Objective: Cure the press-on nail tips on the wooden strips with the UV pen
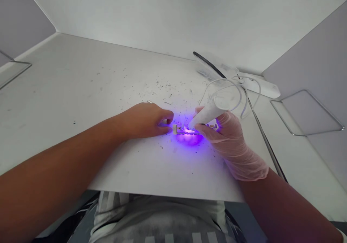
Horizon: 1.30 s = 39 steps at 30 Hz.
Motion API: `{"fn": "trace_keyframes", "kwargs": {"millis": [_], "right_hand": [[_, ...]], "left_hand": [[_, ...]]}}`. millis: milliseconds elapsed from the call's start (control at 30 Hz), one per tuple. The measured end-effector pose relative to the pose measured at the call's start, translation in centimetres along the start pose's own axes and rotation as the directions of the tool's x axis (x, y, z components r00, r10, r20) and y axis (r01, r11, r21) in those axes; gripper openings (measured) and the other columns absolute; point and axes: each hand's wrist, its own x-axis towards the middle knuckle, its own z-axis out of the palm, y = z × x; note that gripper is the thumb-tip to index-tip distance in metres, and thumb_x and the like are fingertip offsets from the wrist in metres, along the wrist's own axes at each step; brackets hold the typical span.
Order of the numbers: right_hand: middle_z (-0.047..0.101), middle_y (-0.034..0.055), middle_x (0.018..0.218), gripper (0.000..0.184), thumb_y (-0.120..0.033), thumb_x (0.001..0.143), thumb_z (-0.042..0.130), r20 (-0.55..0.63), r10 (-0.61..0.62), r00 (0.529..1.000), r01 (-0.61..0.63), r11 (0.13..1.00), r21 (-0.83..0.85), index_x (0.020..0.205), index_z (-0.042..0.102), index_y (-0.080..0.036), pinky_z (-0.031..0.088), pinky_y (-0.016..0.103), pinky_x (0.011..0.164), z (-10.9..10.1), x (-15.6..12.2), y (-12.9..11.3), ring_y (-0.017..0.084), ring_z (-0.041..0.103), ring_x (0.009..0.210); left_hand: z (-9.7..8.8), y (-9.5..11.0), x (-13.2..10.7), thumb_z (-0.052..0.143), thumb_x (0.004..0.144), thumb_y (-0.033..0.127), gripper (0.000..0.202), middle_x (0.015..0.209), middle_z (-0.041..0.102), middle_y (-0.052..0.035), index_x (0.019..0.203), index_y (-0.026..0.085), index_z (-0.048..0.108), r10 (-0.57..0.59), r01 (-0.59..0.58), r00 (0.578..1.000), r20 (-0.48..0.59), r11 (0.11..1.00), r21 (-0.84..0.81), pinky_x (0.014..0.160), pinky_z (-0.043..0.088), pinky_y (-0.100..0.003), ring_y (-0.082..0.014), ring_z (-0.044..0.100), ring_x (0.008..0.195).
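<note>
My right hand (pixel 229 134), in a thin translucent glove, grips a white hand-held UV lamp (pixel 208 112) that is tilted down to the left. Violet light from its lower end falls on a small narrow holder (pixel 175 129) with a pale end block and a thin metal edge. The lamp and glove cover much of that holder. My bare left hand (pixel 148 120) rests at the holder's left end, its fingers curled and the thumb close to the pale block. What these fingers hold, if anything, is hidden. A short metal tip (pixel 150 101) shows just behind the hand.
Dark crumbs (pixel 162 86) are scattered over the white tabletop (pixel 162 174). At the back right lie a dark curved strip (pixel 209 64), clear plastic wrapping and a white elongated device (pixel 261 87). A white cable (pixel 258 95) loops beside my right hand. Wire frames (pixel 295 134) stick out at both side walls.
</note>
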Motion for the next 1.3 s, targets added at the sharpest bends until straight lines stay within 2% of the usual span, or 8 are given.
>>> {"fn": "trace_keyframes", "kwargs": {"millis": [700,1300], "right_hand": [[0.062,-0.0023,0.071,0.008,-0.032,0.083,0.071,0.002,0.001,1.000,-0.001,1.000,-0.028,0.088,0.068,-0.027,0.053,0.040,0.074,-0.02,-0.08,0.10,0.019,0.064,0.075],[0.064,-0.0008,0.075,0.010,-0.031,0.082,0.071,0.004,0.036,0.999,-0.036,0.999,0.032,0.092,0.069,-0.028,0.055,0.040,0.074,0.07,-0.15,0.04,0.020,0.064,0.075]], "left_hand": [[-0.17,0.10,-0.12,0.052,0.089,0.044,0.023,0.065,0.062,0.0013,0.091,0.025,0.064,-0.016,0.016,1.000,0.015,1.000,0.011,0.061,0.032,-0.030,-0.0147,0.052,0.061],[-0.24,0.10,-0.13,0.051,0.088,0.045,0.025,0.066,0.063,0.0000,0.094,0.025,0.067,-0.025,0.025,1.000,0.011,1.000,0.012,0.061,0.031,-0.030,-0.0154,0.053,0.062]]}}
